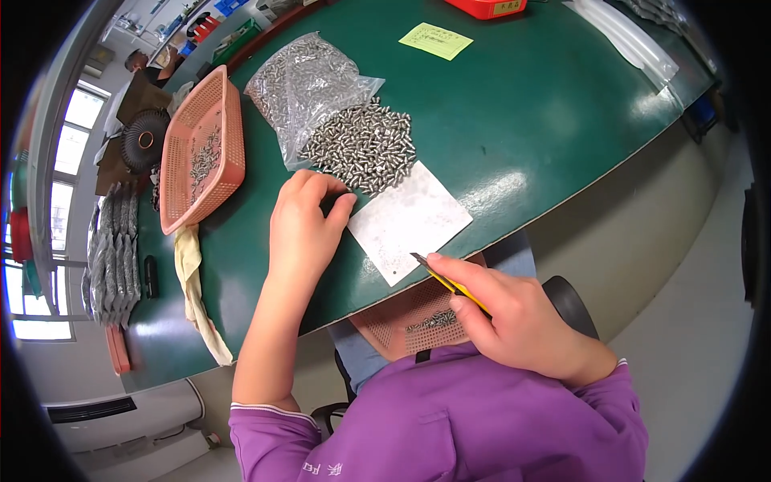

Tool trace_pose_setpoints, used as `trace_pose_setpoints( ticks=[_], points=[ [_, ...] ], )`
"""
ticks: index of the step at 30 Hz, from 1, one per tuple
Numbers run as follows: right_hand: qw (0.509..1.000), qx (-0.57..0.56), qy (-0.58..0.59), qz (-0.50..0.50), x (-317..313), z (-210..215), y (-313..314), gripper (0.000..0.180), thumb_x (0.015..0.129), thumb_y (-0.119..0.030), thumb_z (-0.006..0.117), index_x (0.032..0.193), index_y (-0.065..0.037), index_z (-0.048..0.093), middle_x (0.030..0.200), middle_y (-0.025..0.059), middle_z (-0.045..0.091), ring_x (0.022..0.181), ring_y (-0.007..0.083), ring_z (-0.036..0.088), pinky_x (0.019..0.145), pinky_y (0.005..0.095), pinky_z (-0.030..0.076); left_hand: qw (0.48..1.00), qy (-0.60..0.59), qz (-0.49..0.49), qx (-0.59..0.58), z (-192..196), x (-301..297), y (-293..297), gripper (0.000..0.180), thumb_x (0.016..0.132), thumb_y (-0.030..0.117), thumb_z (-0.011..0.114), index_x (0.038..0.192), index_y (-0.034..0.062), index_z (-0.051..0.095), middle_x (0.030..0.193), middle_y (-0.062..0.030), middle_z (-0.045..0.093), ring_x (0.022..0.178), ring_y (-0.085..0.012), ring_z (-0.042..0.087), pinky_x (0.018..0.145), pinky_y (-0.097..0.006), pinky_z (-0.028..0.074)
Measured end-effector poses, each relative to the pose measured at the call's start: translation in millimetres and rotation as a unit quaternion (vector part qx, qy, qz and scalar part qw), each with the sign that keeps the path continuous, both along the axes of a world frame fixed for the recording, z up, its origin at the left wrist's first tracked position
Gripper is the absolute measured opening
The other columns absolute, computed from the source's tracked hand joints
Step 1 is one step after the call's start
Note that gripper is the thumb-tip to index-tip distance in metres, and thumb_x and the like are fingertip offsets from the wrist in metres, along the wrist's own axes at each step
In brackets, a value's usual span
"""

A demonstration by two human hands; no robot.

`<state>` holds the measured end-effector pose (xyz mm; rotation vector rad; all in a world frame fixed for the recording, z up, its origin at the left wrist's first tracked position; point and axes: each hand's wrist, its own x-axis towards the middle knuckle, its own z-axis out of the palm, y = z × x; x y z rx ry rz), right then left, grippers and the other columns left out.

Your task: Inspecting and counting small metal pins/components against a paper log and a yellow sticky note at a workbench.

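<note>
My left hand (309,217) rests at the near left edge of a heap of small silvery metal pieces (361,146), its thumb and forefinger drawn together; anything between the tips is too small to make out. The heap spills from the mouth of a clear plastic bag (297,76) full of similar pieces. A spotted white sheet (414,217) lies beside the heap, with one tiny dark piece near its front corner. In my right hand (514,317) is a yellow and black utility knife (458,287), its dark tip pointing at the sheet's near right edge.
A pink perforated basket (233,153) with metal pieces stands at left; another pink basket (381,329) sits on my lap under the table edge. Beyond are a cream cloth strip (189,273), packed grey bags (116,257), a yellow note (436,40) and a red tray (486,6).
</note>
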<state>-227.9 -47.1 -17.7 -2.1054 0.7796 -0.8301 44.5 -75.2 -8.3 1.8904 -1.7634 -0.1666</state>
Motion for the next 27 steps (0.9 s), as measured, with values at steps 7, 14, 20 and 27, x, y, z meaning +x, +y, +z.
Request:
trace_pose_setpoints(
  ticks=[7,14,20,27],
  points=[
    [1.000,0.003,0.002,-0.006,-1.9,-1.6,-0.1,0.052,0.091,-0.004,0.062,0.142,-0.009,0.055,0.095,0.0133,0.069,0.075,0.0316,0.068,0.063,0.0418,0.056,0.998,-0.045,0.033,-0.002,-5.5,-2.4,-5.6,0.009,0.083,0.008,0.072,0.085,0.0027,0.065,0.088,-0.0103,0.064,0.087,-0.0295,0.065,0.078,-0.041,0.053],
    [0.998,0.045,0.045,-0.012,3.2,-1.9,0.9,0.049,0.089,0.000,0.063,0.138,-0.007,0.059,0.110,0.0164,0.072,0.084,0.0326,0.071,0.071,0.0388,0.059,0.996,0.020,-0.090,-0.015,11.6,-29.1,39.7,0.011,0.079,0.002,0.074,0.083,0.0037,0.064,0.088,-0.0098,0.063,0.086,-0.0311,0.062,0.075,-0.041,0.051],
    [0.997,-0.058,0.048,0.006,16.9,-9.0,1.8,0.049,0.089,-0.009,0.065,0.137,-0.005,0.057,0.082,0.0107,0.065,0.067,0.0273,0.067,0.064,0.0388,0.056,0.996,0.011,-0.078,-0.029,-2.2,-44.9,60.9,0.014,0.073,0.000,0.075,0.080,0.0054,0.064,0.087,-0.0069,0.062,0.083,-0.0286,0.060,0.072,-0.039,0.049],
    [0.994,-0.024,0.106,0.017,18.6,-1.5,2.4,0.050,0.089,-0.005,0.065,0.139,-0.007,0.058,0.088,0.0106,0.068,0.078,0.0267,0.069,0.068,0.0381,0.059,0.996,0.012,-0.074,-0.046,-4.5,-45.5,60.4,0.014,0.072,0.000,0.075,0.079,0.0055,0.064,0.085,-0.0067,0.061,0.079,-0.0283,0.058,0.069,-0.039,0.048]
  ],
)
